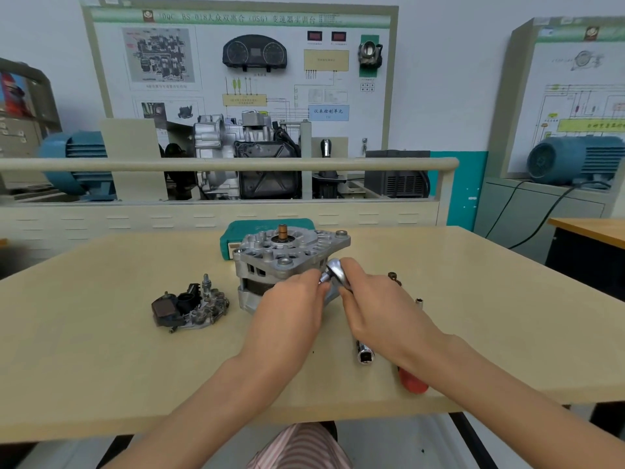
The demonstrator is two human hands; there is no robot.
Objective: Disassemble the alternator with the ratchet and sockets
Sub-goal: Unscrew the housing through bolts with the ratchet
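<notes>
- While sockets [365, 355] lie nearest on the tabletop [101, 350], both hands work mid-table.
- Right hand [378, 309]: fingers gripping ratchet [336, 270].
- Left hand [291, 309]: fingers pinching its drive end.
- Alternator [287, 262]: just beyond; likely socket-fitting step, housing bolt next.

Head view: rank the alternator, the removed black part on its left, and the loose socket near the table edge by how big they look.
1. alternator
2. removed black part
3. loose socket, smallest though nearest the camera

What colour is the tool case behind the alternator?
Teal green: the plastic tool case behind the silver metal alternator, seen in the head view.
</notes>
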